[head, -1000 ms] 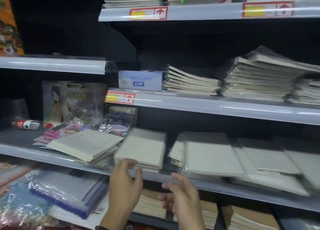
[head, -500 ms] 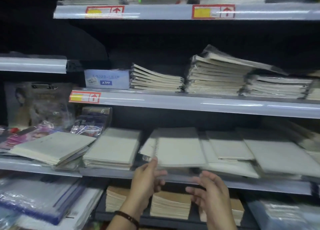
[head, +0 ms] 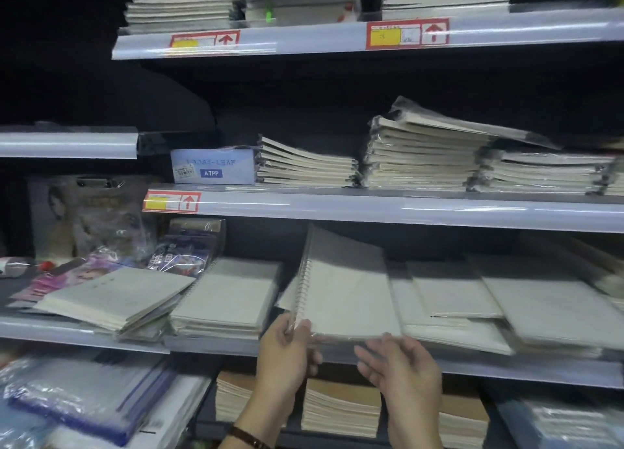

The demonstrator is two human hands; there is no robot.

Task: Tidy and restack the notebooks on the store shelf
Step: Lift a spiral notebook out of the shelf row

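- Pinches the 7 o'clock corner of the spiral notebook (head: 344, 290) with the left hand (head: 287, 350), thumb on the cover, other fingers curled beneath.
- Holds the right hand (head: 401, 371) loose and spread at the notebook's 5 o'clock, its fingertips (head: 388, 340) up at the near edge; cannot tell whether touching.
- Has the notebook tilted: coil binding along 9 o'clock, far edge raised toward 12 o'clock, near edge low over the front rail of the middle shelf (head: 526, 371).
- Wears a dark wristband (head: 248, 439) on the left wrist.
- Just beside at 9 o'clock: a flat stack of pale notebooks (head: 226, 300).
- Farther toward 9 o'clock: a slanted pile (head: 114, 300) lying across plastic-wrapped coloured items.
- At 3 o'clock: loose notebooks (head: 452, 290) overlapping one another askew, blurred.
- At 12 o'clock, one shelf up: a blue box (head: 212, 166) marked A7PP, with wrapped stacks (head: 422, 158) to its 3 o'clock.
- At 6 o'clock, one shelf down: brown-covered stacks (head: 341, 408), partly hidden behind both hands.
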